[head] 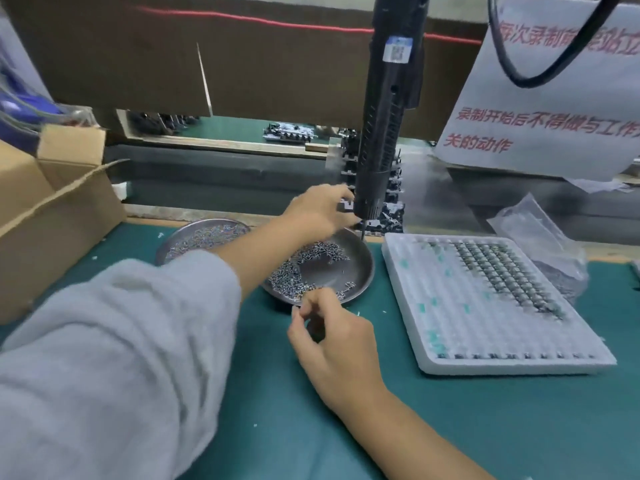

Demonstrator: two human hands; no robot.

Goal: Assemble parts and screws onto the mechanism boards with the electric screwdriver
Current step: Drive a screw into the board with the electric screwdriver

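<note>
Two screw dishes (360, 265), foam parts tray (415, 327), hanging screwdriver (384, 133)

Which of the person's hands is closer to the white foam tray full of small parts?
The right hand. It hovers by the near rim of the round metal screw dish, just left of the white foam tray. The left hand reaches farther back, near the hanging black electric screwdriver.

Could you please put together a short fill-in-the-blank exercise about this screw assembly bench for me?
1. The loose screws lie in round metal ____.
2. The white foam tray sits to the ____ of the nearer dish.
3. The electric screwdriver hangs with its bit pointing ____.
4. The bench mat is ____ in colour.

Missing words: dishes; right; down; green
</note>
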